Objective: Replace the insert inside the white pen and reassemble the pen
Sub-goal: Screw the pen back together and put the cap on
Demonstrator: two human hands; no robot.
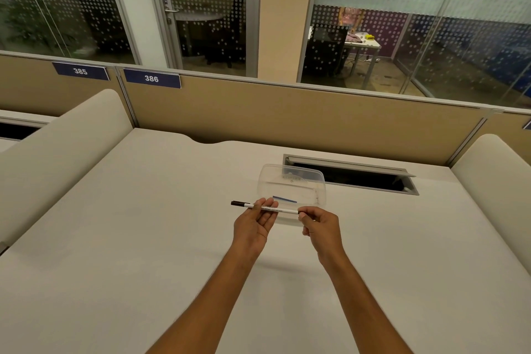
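Observation:
A white pen [283, 211] with a dark cap at its left end lies level above the desk, held between both hands. My left hand [253, 224] supports its middle with the fingers under the barrel, palm up. My right hand [319, 225] pinches the pen's right end, which is hidden by the fingers. Just behind the pen stands a clear plastic container [321, 185], and a thin blue insert [284, 199] lies inside it.
The white desk [143, 238] has a recessed cable slot [350, 178] at the back right, behind the container. Beige partitions [287, 118] close off the back, with curved dividers at both sides. Glass walls lie beyond.

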